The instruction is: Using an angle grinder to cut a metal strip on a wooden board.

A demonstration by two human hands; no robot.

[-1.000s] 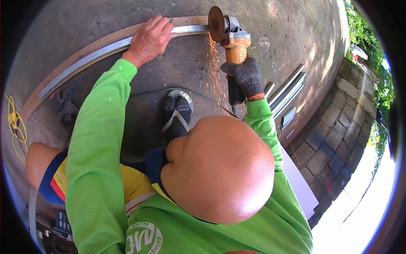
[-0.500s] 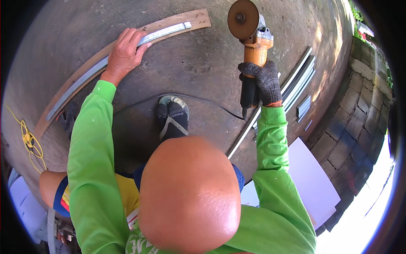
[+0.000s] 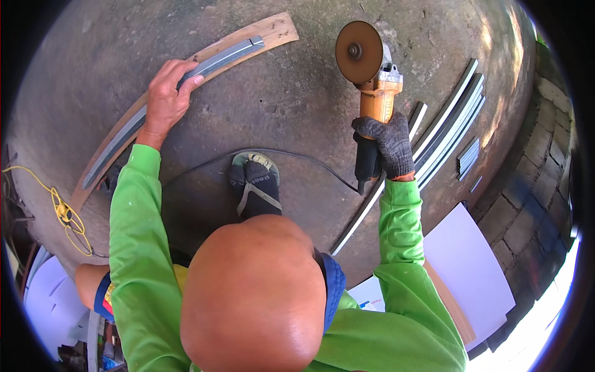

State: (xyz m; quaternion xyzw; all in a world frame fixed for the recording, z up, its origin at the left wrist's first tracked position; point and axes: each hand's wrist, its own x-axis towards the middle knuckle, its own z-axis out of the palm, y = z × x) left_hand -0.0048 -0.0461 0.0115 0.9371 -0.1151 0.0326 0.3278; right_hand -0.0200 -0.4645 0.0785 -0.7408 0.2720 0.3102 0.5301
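Note:
My bare left hand (image 3: 166, 102) is closed around a long grey metal bar (image 3: 223, 59), fingers over the far side and thumb on the near side. The bar lies along a wooden plank (image 3: 282, 28) on the ground, and a dark line crosses it close to its far end. In a dark knitted glove, my right hand (image 3: 392, 146) grips the angle grinder (image 3: 377, 102) by its black rear body. The grinder's brown disc (image 3: 359, 53) points away from me, to the right of the bar's end and apart from it. Whether the disc spins cannot be told.
Several metal bars (image 3: 449, 121) lie on the ground at the right, with short pieces (image 3: 468, 159) beside them. A black cord (image 3: 297, 150) runs past my sandalled foot (image 3: 257, 180). Yellow cord (image 3: 65, 214) lies at the left. White board (image 3: 471, 266) and a block wall (image 3: 527, 180) are at the right.
The metal bar has turned under my left hand: its bright top face now looks darker, with an edge upward. My right hand still holds the grinder beside it. The whole view has shifted slightly.

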